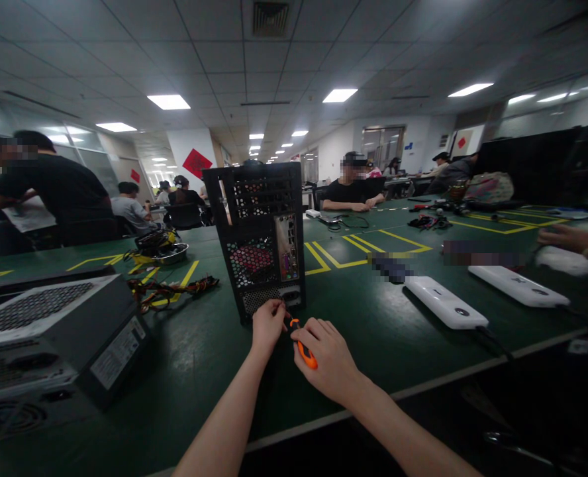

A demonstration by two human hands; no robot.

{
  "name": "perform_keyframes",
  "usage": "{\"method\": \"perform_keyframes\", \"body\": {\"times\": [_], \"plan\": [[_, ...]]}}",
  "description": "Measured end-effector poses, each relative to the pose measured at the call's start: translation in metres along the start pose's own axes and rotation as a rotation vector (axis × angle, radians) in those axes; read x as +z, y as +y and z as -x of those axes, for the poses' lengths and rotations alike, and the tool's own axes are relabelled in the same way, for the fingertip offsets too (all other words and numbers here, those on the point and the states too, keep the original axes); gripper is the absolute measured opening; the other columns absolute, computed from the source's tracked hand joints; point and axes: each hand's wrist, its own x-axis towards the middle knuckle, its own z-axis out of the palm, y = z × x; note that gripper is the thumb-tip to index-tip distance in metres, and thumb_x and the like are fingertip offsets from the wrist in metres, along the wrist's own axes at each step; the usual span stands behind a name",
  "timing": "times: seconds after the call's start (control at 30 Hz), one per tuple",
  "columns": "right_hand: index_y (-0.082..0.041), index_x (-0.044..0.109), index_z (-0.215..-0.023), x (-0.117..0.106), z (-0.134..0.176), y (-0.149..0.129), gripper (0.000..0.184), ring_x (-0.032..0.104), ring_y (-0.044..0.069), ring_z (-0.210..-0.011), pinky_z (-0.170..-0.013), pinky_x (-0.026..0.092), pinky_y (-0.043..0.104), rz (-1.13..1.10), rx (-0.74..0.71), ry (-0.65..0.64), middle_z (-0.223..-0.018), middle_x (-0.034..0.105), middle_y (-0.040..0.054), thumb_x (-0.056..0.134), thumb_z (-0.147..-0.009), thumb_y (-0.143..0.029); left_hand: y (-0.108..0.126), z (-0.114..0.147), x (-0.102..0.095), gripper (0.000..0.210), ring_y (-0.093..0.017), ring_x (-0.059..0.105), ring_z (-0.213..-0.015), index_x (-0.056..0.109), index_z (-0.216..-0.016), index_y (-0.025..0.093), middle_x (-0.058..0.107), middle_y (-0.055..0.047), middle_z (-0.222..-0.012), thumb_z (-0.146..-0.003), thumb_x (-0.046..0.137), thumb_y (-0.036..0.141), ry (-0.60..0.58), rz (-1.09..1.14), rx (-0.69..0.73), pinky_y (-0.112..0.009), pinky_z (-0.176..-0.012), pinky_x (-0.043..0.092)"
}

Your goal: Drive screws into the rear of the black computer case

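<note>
A black computer case (227,232) stands upright on the green table with its back panel facing me. Ports show on the metal I/O plate (287,245), and a power supply with a socket (290,296) sits at the bottom. My right hand (326,358) is wrapped round an orange and black screwdriver (308,354), whose tip end points up and left at the case's lower edge. My left hand (269,324) is pinched at that same lower edge, close to the screwdriver's shaft. Whatever lies between its fingertips is too small to make out.
Grey power supplies (65,344) are stacked at the left, with bundled cables (175,289) and a metal bowl (175,253) beyond. White power banks (445,303) with cords lie at the right. Another person's hand (572,240) reaches in there. A person (352,189) sits across the table (185,391).
</note>
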Motion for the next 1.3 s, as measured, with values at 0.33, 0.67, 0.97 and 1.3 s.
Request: {"method": "perform_keyframes", "body": {"times": [0.33, 0.67, 0.97, 1.3], "plan": [[-0.017, 0.047, -0.095, 0.004, 0.001, 0.002, 0.017, 0.051, 0.013, -0.072, -0.069, 0.037, 0.027, -0.039, 0.056, -0.017, -0.08, 0.055, 0.0023, 0.043, -0.078, -0.022, 0.0, 0.0, 0.004, 0.021, -0.005, 0.047, -0.036, 0.055, -0.081, 0.011, 0.062, -0.005, -0.068, -0.07, 0.041, 0.02, -0.177, 0.31, -0.174, -0.015, -0.032, 0.026], [-0.02, 0.051, -0.084, -0.001, 0.0, -0.001, 0.012, 0.048, 0.015, -0.075, -0.069, 0.035, 0.029, 0.002, 0.012, -0.033, -0.078, 0.051, 0.0025, 0.047, -0.074, -0.021, 0.007, 0.001, 0.002, 0.026, -0.003, 0.047, -0.04, 0.057, -0.088, 0.009, 0.064, -0.011, -0.082, -0.068, 0.043, 0.019, -0.164, 0.433, -0.243, -0.013, -0.035, 0.028], [-0.019, 0.048, -0.09, 0.002, 0.001, 0.001, 0.016, 0.05, 0.014, -0.074, -0.069, 0.036, 0.028, -0.037, 0.033, -0.014, -0.079, 0.054, 0.0024, 0.045, -0.074, -0.018, 0.006, 0.001, 0.003, 0.028, -0.003, 0.046, -0.039, 0.056, -0.089, 0.008, 0.064, -0.011, -0.082, -0.067, 0.043, 0.017, -0.165, 0.441, -0.249, -0.013, -0.035, 0.028], [-0.019, 0.05, -0.089, 0.001, 0.0, 0.0, 0.016, 0.049, 0.014, -0.074, -0.069, 0.035, 0.028, -0.001, 0.015, 0.023, -0.079, 0.053, 0.0025, 0.046, -0.075, -0.024, 0.006, 0.001, 0.003, 0.027, -0.003, 0.047, -0.04, 0.058, -0.086, 0.009, 0.064, -0.011, -0.081, -0.067, 0.043, 0.019, -0.169, 0.421, -0.235, -0.014, -0.036, 0.029]]}}
